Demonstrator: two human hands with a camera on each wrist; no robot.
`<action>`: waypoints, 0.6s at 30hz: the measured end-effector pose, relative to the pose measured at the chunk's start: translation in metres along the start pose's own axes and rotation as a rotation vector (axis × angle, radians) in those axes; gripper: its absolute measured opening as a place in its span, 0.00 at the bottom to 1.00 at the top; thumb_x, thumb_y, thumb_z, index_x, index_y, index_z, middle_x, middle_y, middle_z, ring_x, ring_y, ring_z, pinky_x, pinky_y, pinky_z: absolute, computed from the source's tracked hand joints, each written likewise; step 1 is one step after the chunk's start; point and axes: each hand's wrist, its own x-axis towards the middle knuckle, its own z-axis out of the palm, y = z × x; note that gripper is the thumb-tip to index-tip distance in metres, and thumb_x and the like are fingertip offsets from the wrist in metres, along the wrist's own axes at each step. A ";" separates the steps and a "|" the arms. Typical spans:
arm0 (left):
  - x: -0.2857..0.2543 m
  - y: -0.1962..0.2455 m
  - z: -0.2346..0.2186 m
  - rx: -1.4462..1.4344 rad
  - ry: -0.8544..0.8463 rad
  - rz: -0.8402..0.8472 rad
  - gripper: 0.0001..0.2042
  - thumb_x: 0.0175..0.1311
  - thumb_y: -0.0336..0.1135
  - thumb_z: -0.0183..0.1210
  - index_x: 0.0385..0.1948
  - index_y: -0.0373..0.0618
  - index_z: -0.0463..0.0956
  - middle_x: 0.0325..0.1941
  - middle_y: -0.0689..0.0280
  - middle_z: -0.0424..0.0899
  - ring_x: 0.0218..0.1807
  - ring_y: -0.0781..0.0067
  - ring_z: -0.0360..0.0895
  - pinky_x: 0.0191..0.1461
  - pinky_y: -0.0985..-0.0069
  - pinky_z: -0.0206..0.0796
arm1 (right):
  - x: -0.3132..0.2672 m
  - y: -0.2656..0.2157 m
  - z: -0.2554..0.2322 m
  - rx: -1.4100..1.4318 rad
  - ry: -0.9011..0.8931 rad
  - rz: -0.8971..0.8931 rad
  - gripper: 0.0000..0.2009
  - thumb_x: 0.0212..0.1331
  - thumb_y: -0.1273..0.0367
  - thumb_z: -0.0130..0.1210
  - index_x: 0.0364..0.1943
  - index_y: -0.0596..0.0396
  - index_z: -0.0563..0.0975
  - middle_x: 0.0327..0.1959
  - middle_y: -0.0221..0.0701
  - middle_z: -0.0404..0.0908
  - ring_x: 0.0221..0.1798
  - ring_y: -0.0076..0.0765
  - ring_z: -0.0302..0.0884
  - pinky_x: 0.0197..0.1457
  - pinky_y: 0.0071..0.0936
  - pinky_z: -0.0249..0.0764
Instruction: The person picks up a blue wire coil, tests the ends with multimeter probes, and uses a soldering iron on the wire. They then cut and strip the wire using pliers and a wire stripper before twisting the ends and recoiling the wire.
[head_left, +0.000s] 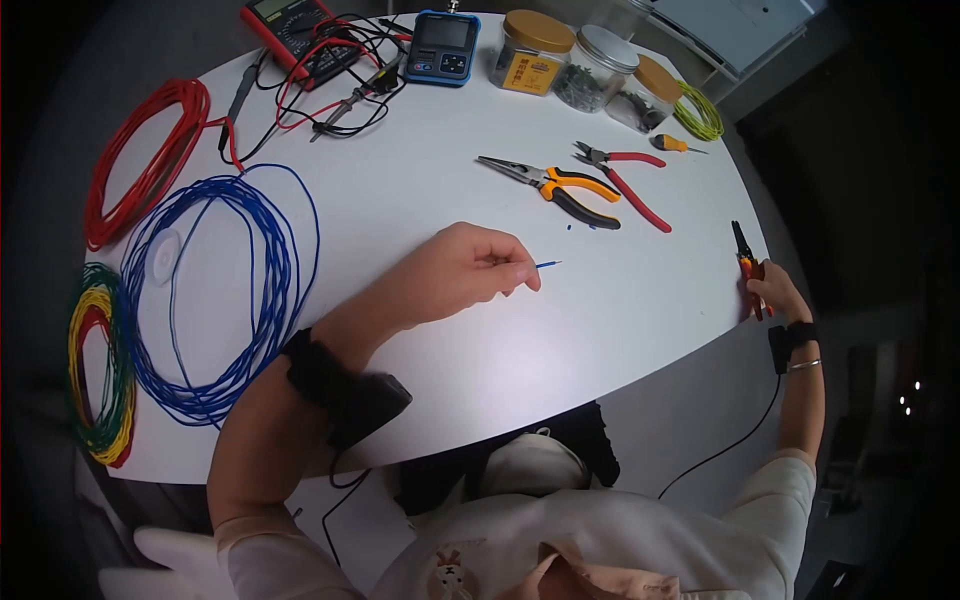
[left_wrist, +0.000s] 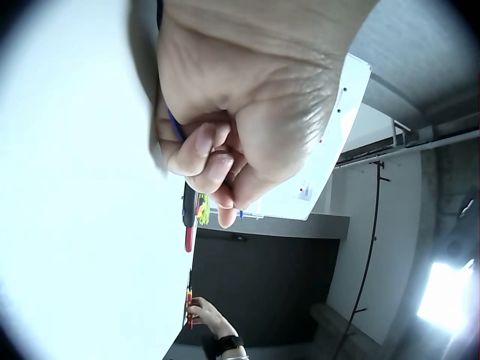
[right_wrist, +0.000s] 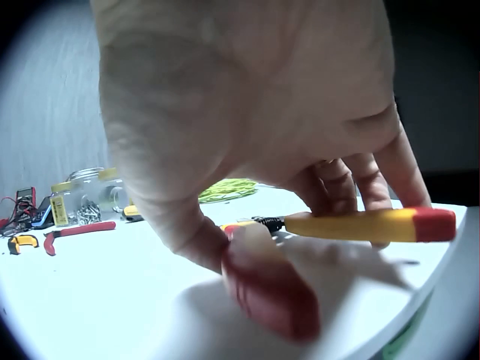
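My left hand point(head_left: 470, 270) lies on the white table point(head_left: 430, 330) near its middle and pinches a short blue wire piece point(head_left: 548, 265) that sticks out to the right. The left wrist view shows the curled fingers point(left_wrist: 206, 161) with the blue wire point(left_wrist: 175, 124) under them. At the table's right edge my right hand point(head_left: 775, 292) grips a tool with red and yellow handles point(head_left: 748, 268), black tip pointing away. In the right wrist view the handle point(right_wrist: 367, 223) runs under my fingers.
Orange-black long-nose pliers point(head_left: 560, 187) and red-handled cutters point(head_left: 625, 180) lie beyond my left hand. Blue wire coil point(head_left: 215, 290), red coil point(head_left: 140, 160) and a mixed coil point(head_left: 98, 360) fill the left. Multimeter point(head_left: 295, 30), blue meter point(head_left: 443, 48) and jars point(head_left: 590, 65) stand at the back.
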 end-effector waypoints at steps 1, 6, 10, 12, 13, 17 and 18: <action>-0.001 0.003 0.000 -0.002 0.002 -0.016 0.09 0.64 0.34 0.50 0.33 0.38 0.77 0.21 0.73 0.69 0.23 0.88 0.58 0.25 0.88 0.50 | -0.001 -0.002 -0.001 0.021 0.030 0.015 0.21 0.41 0.63 0.54 0.37 0.67 0.73 0.26 0.44 0.74 0.26 0.37 0.73 0.31 0.31 0.71; -0.001 0.003 0.000 -0.063 0.021 -0.029 0.09 0.65 0.33 0.50 0.35 0.38 0.77 0.21 0.74 0.68 0.22 0.89 0.58 0.25 0.89 0.49 | -0.012 -0.020 -0.009 0.435 0.135 0.030 0.20 0.48 0.63 0.51 0.42 0.66 0.73 0.23 0.35 0.71 0.26 0.31 0.70 0.29 0.25 0.69; -0.001 0.003 0.000 -0.137 0.144 0.021 0.09 0.66 0.33 0.49 0.36 0.38 0.76 0.20 0.74 0.67 0.20 0.89 0.57 0.23 0.89 0.47 | -0.074 -0.107 -0.017 0.770 0.001 -0.291 0.24 0.50 0.62 0.52 0.50 0.62 0.71 0.31 0.32 0.73 0.31 0.26 0.69 0.34 0.21 0.69; -0.002 0.005 0.004 -0.135 0.239 0.066 0.09 0.67 0.33 0.48 0.36 0.38 0.75 0.19 0.74 0.67 0.19 0.89 0.56 0.22 0.89 0.46 | -0.096 -0.150 -0.017 0.812 -0.236 -0.517 0.25 0.50 0.62 0.53 0.52 0.60 0.70 0.38 0.32 0.73 0.38 0.26 0.70 0.42 0.20 0.68; -0.003 0.006 0.006 -0.118 0.285 0.095 0.09 0.67 0.33 0.48 0.36 0.38 0.75 0.19 0.74 0.67 0.19 0.90 0.56 0.22 0.89 0.46 | -0.103 -0.171 -0.014 0.818 -0.341 -0.641 0.24 0.50 0.62 0.52 0.52 0.60 0.70 0.42 0.33 0.74 0.42 0.26 0.71 0.47 0.21 0.67; -0.008 0.006 0.012 -0.174 0.366 0.206 0.09 0.69 0.34 0.46 0.36 0.39 0.74 0.18 0.74 0.67 0.18 0.91 0.54 0.21 0.90 0.46 | -0.117 -0.227 -0.002 0.917 -0.611 -0.693 0.26 0.51 0.64 0.52 0.56 0.60 0.67 0.47 0.34 0.74 0.50 0.30 0.70 0.57 0.27 0.62; -0.008 0.007 0.012 -0.192 0.378 0.206 0.09 0.69 0.34 0.46 0.35 0.39 0.74 0.18 0.74 0.66 0.18 0.91 0.54 0.21 0.90 0.45 | -0.115 -0.234 0.004 0.933 -0.611 -0.730 0.26 0.52 0.64 0.51 0.56 0.59 0.65 0.46 0.33 0.74 0.50 0.30 0.69 0.57 0.26 0.61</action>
